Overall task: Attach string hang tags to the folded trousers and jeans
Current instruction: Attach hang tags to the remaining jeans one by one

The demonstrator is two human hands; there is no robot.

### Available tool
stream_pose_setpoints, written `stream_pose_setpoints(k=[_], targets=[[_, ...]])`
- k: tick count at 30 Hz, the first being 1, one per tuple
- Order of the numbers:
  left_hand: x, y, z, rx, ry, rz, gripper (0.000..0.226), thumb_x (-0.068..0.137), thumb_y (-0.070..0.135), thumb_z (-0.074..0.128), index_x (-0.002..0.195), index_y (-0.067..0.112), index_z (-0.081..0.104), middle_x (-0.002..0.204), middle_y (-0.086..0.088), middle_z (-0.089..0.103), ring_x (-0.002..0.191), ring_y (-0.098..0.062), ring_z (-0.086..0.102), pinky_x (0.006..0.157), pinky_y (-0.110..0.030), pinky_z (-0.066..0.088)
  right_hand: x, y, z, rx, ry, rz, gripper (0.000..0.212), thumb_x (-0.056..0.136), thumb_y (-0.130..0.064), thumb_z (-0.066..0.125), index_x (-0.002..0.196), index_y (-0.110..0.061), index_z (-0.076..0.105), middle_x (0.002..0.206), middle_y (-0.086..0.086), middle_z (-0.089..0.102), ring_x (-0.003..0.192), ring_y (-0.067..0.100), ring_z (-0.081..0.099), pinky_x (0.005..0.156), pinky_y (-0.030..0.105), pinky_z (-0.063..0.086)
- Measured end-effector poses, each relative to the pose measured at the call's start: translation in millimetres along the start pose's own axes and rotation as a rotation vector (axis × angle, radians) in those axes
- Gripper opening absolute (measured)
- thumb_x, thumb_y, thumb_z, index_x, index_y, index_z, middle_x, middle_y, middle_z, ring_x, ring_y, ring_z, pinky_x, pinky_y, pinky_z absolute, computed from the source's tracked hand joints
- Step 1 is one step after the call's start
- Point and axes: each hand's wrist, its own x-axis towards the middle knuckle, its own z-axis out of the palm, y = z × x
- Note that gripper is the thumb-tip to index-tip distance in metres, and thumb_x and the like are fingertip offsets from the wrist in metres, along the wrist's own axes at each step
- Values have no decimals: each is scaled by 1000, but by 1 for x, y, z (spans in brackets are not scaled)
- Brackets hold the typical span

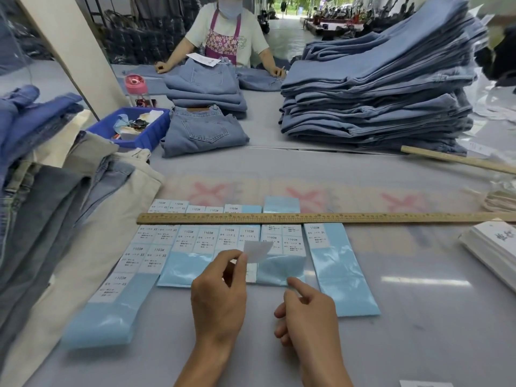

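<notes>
- Head view, left hand point(220, 297): thumb and forefinger pinch a small white sticker point(258, 251), lifted above the sheets; its long axis runs left to right, the free end pointing right and a little up.
- Right hand point(305, 311): holds nothing, fingers loosely curled, forefinger pointing up-left toward the sticker.
- Label sheets point(181, 268): pale blue backing strips with white size stickers marked 1103#, side by side on the worktop point(418, 344), long axes running away from the person.
- Wooden ruler point(321, 218): lies left to right across the sheets.
- Blue bin point(150, 132): far left; holds scraps of cloth and paper, contents not clearly legible.
- Folded jeans point(201, 132): just right of the bin, waistband pointing away.
- Tall jeans stack point(377, 93): far right.
- Card stack point(491, 247): white, at right edge.
- Trousers pile point(55, 205): left side, mixed grey, cream, blue.
</notes>
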Motion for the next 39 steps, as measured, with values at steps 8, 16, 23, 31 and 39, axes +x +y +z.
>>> stream_pose_setpoints(k=[8,16,23,31,39], targets=[[-4,4,-3,0,92,398,18,99,25,63,103,12,74,97,5,73,85,-6,64,79,-13,50,-6,-35,-8,345,-19,-51,16,89,-25,75,77,-15,77,70,2,68,58,10,59,49,23,50],[-6,8,-5,-28,12,588,14,99,19,64,109,13,70,107,2,71,101,-7,65,95,-15,47,-11,-44,-11,404,-105,1,16,86,-32,77,82,-17,78,73,1,68,62,10,60,52,23,51],[-8,14,-8,-58,-78,597,26,101,27,60,126,21,64,120,10,66,108,-4,64,96,-14,47,-10,-47,-14,363,-106,-33,13,90,-17,74,77,-20,77,73,-2,71,61,4,62,54,19,51],[-19,38,-4,-139,-125,259,51,98,33,62,145,42,47,105,15,73,95,9,66,79,-5,51,-27,-95,-70,338,231,-252,13,93,-12,67,82,-15,69,70,-6,68,63,3,56,61,22,49],[-55,160,89,43,-774,402,40,87,14,77,95,52,64,82,30,65,68,5,60,64,-19,50,-66,-117,-205,582,756,-364,24,92,-11,69,73,-24,70,54,-6,57,48,5,49,48,19,43]])
